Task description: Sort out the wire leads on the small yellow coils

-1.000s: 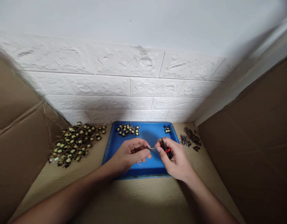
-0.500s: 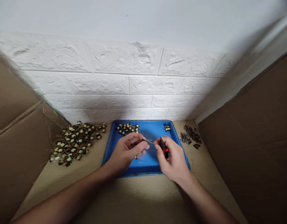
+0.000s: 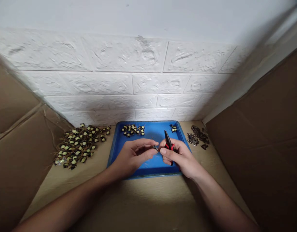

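Note:
Above the blue tray (image 3: pixel 148 172), my left hand (image 3: pixel 136 155) pinches a small wire-wound coil (image 3: pixel 155 147) between thumb and fingers; most of it is hidden. Close to its right, my right hand (image 3: pixel 178 156) is closed around black-tipped pliers with red handles (image 3: pixel 168 141), the jaws pointing up and away. The thumb and forefinger of that hand meet at the coil's wire end, which barely shows. A cluster of yellow-and-black coils (image 3: pixel 132 130) lies in the tray's back left corner, and a few more coils (image 3: pixel 173 128) lie at its back right.
A large heap of similar coils with copper wires (image 3: pixel 77 145) covers the table on the left. Small metallic and dark brown pieces (image 3: pixel 198 137) lie right of the tray. Cardboard panels (image 3: pixel 266 129) flank both sides, and a white brick-patterned wall (image 3: pixel 148 83) stands behind.
My hands have come together, the right fingers now right beside the coil. The pliers have turned more upright in my right hand. The wire ends that stuck out are now mostly hidden.

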`<state>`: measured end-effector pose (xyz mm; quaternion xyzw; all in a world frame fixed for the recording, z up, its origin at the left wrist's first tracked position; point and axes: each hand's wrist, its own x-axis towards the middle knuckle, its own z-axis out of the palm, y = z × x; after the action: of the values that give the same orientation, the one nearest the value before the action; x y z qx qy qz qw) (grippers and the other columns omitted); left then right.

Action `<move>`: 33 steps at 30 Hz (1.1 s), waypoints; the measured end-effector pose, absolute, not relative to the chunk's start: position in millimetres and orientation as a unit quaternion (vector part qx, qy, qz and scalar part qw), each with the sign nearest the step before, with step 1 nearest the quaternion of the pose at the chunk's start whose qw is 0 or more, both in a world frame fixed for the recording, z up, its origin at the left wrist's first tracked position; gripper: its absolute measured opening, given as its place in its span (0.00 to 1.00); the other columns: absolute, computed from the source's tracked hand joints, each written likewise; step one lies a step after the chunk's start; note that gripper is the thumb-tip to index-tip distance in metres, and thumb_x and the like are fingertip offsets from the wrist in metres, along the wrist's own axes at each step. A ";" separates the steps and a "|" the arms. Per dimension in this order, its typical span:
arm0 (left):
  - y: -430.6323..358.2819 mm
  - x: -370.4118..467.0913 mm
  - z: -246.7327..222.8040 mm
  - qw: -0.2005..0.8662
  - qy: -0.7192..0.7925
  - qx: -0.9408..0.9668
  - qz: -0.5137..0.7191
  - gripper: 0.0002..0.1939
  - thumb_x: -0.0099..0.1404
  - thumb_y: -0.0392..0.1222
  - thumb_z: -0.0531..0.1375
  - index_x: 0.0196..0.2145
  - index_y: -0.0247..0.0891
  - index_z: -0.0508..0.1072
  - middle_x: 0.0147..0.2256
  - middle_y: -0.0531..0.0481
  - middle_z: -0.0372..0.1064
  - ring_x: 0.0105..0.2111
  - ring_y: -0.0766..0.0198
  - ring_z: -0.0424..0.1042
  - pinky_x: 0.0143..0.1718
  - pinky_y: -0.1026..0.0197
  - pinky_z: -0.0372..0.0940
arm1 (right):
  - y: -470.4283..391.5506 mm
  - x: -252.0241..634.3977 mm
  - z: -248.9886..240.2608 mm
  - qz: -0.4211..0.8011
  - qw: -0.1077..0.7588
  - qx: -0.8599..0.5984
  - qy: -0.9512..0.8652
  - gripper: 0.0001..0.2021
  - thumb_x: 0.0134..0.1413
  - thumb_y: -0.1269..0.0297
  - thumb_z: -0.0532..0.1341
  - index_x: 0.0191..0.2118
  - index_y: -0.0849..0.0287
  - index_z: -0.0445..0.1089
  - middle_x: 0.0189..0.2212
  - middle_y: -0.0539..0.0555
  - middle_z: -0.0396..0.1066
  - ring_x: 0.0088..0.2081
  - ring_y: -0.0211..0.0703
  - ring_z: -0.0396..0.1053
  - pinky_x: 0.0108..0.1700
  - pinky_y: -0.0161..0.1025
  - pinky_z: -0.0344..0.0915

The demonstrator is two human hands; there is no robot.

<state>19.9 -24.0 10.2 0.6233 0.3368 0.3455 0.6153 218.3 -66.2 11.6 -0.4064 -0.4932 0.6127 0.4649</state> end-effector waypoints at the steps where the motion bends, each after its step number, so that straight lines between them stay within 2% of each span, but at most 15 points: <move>1: -23.9 20.0 10.8 0.614 0.334 0.626 0.345 0.12 0.63 0.42 0.67 0.44 0.36 0.80 0.36 0.47 0.79 0.33 0.64 0.74 0.36 0.62 0.68 | -66.2 218.2 12.0 0.612 0.463 -0.408 -0.495 0.14 0.58 0.53 0.67 0.34 0.59 0.67 0.20 0.43 0.57 0.21 0.32 0.52 0.24 0.34 0.50; 7: -25.0 20.3 13.6 0.640 0.309 0.621 0.330 0.11 0.63 0.42 0.66 0.42 0.36 0.79 0.37 0.47 0.78 0.33 0.64 0.74 0.36 0.63 0.68 | -66.2 217.4 14.8 0.589 0.449 -0.433 -0.514 0.15 0.60 0.51 0.64 0.34 0.59 0.65 0.20 0.43 0.57 0.21 0.32 0.52 0.24 0.34 0.50; 14: -23.8 20.9 12.8 0.682 0.313 0.584 0.308 0.10 0.63 0.44 0.67 0.39 0.35 0.76 0.32 0.47 0.78 0.30 0.66 0.73 0.33 0.65 0.66 | -66.9 221.3 16.6 0.368 0.426 -0.521 -0.642 0.12 0.67 0.58 0.57 0.32 0.57 0.64 0.25 0.47 0.61 0.28 0.38 0.58 0.31 0.36 0.57; 16: -21.5 20.2 12.3 0.689 0.312 0.563 0.333 0.11 0.63 0.44 0.68 0.40 0.35 0.75 0.33 0.47 0.78 0.30 0.67 0.73 0.32 0.66 0.65 | -66.2 225.1 14.6 0.353 0.430 -0.539 -0.632 0.09 0.67 0.58 0.57 0.36 0.57 0.65 0.28 0.48 0.64 0.29 0.39 0.60 0.32 0.36 0.58; 19: -17.8 19.2 12.3 0.703 0.326 0.504 0.381 0.13 0.61 0.44 0.69 0.40 0.37 0.73 0.33 0.48 0.77 0.30 0.68 0.72 0.29 0.68 0.63 | -65.8 228.8 11.8 0.353 0.417 -0.543 -0.638 0.06 0.66 0.62 0.57 0.45 0.57 0.66 0.38 0.52 0.70 0.37 0.43 0.67 0.39 0.38 0.63; 21: -16.4 19.5 12.9 0.727 0.327 0.451 0.400 0.15 0.59 0.44 0.70 0.40 0.37 0.72 0.33 0.49 0.77 0.30 0.68 0.72 0.29 0.68 0.63 | -66.3 227.6 10.6 0.337 0.402 -0.537 -0.661 0.06 0.66 0.63 0.56 0.45 0.56 0.67 0.39 0.53 0.71 0.40 0.45 0.68 0.43 0.41 0.64; 26: -18.6 22.5 15.1 0.755 0.301 0.395 0.428 0.16 0.56 0.41 0.72 0.39 0.37 0.72 0.33 0.48 0.76 0.29 0.69 0.71 0.30 0.68 0.63 | -69.8 215.2 7.9 0.266 0.398 -0.513 -0.712 0.13 0.70 0.60 0.53 0.55 0.55 0.67 0.47 0.59 0.72 0.49 0.52 0.68 0.52 0.49 0.64; 28: -20.1 23.7 14.8 0.751 0.296 0.404 0.429 0.16 0.57 0.41 0.72 0.40 0.37 0.72 0.33 0.48 0.76 0.27 0.70 0.70 0.28 0.68 0.62 | -71.5 209.6 7.3 0.240 0.401 -0.518 -0.716 0.14 0.70 0.61 0.53 0.56 0.55 0.67 0.47 0.59 0.72 0.49 0.53 0.68 0.52 0.49 0.64; 33: -22.3 25.5 12.0 0.744 0.294 0.436 0.412 0.16 0.59 0.42 0.71 0.39 0.37 0.70 0.31 0.50 0.75 0.26 0.70 0.69 0.26 0.68 0.62 | -74.2 200.1 9.8 0.247 0.424 -0.517 -0.702 0.12 0.70 0.62 0.53 0.52 0.55 0.69 0.42 0.57 0.72 0.44 0.50 0.69 0.49 0.45 0.64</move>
<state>25.5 -22.3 12.0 0.4362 0.2942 0.4120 0.7439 200.1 -74.2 9.8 -0.5170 -0.7016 0.2471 0.4235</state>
